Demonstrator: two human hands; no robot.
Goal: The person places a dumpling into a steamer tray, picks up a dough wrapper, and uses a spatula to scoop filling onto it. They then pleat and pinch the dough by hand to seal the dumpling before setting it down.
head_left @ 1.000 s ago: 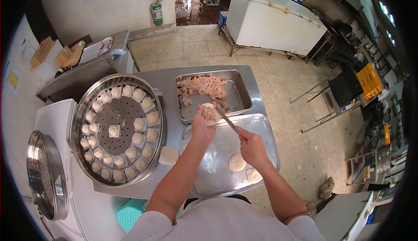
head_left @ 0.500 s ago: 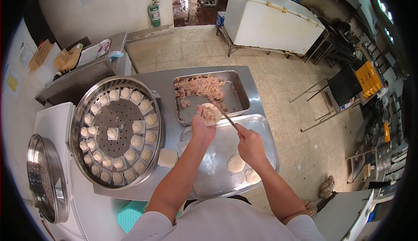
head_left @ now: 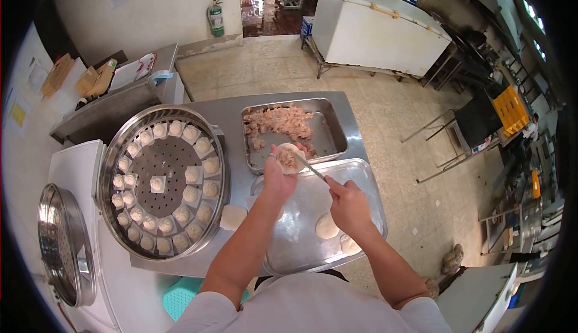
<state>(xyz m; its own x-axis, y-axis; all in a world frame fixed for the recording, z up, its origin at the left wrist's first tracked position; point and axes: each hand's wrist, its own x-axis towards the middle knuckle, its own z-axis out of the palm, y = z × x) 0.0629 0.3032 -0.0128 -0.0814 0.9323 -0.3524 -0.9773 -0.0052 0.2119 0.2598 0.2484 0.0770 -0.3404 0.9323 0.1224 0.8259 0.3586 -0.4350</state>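
Observation:
Cupped in my left hand (head_left: 280, 177) is a round dough wrapper (head_left: 298, 163) with meat filling (head_left: 288, 158) on it. My right hand (head_left: 350, 205) grips the handle of a slim metal filling spatula (head_left: 313, 171), whose tip reaches the filling in the wrapper. Both hands are over the near edge of a deep steel pan (head_left: 334, 144) with a mound of minced meat (head_left: 280, 121). Below them lies a shallow metal tray (head_left: 293, 242), where flat dough rounds (head_left: 327, 226) rest near my right forearm.
Left of my arm stands a round perforated steamer (head_left: 224, 212) with several pleated buns (head_left: 182, 214) on paper squares. A stack of white paper squares (head_left: 233, 217) lies beside it. Another steamer tray (head_left: 63, 245) leans at far left. A chest freezer (head_left: 373, 32) stands across the floor.
The spatula's tip has moved left onto the filling in the wrapper. My right hand has shifted slightly, while my left hand stays nearly in place.

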